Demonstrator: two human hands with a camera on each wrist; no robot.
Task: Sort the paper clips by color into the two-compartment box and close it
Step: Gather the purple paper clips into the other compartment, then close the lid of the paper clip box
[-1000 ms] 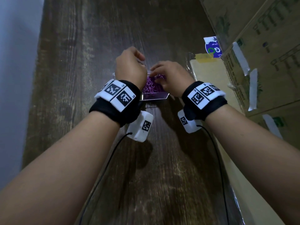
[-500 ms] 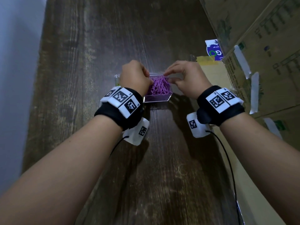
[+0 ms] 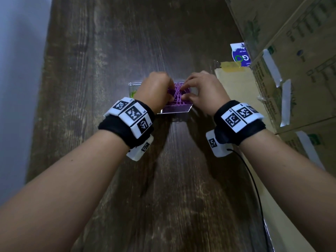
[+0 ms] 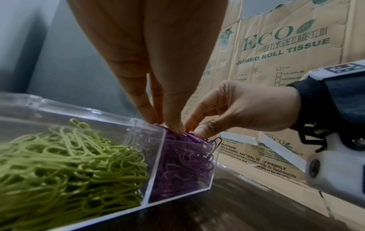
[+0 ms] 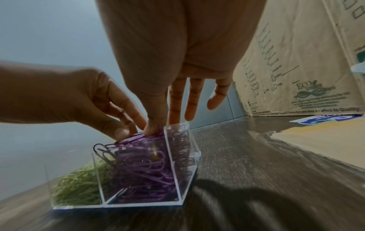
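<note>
A clear two-compartment box (image 3: 177,110) (image 4: 173,197) (image 5: 177,171) stands on the dark wooden table. Green paper clips (image 3: 133,92) (image 4: 69,164) (image 5: 79,187) fill its left compartment. Purple paper clips (image 3: 177,100) (image 4: 183,164) (image 5: 142,168) are heaped to the rim of the right one, with a few dark clips at the near corner. My left hand (image 3: 171,93) (image 4: 168,125) (image 5: 122,131) brings thumb and fingertips together on top of the purple heap. My right hand (image 3: 183,91) (image 4: 195,128) (image 5: 156,129) pinches the same heap with thumb and index, its other fingers reaching past the box. The clear lid (image 4: 29,103) stands back behind the box.
Printed cardboard cartons (image 3: 291,51) (image 4: 286,46) (image 5: 296,62) wall off the right side. A flat tan sheet (image 3: 236,91) and a blue-and-white card (image 3: 241,54) lie to the right of the box. The table's left edge (image 3: 36,124) borders a pale wall.
Both hands have come down from the box's back rim onto the purple heap. The right thumb and index now dig into the clips.
</note>
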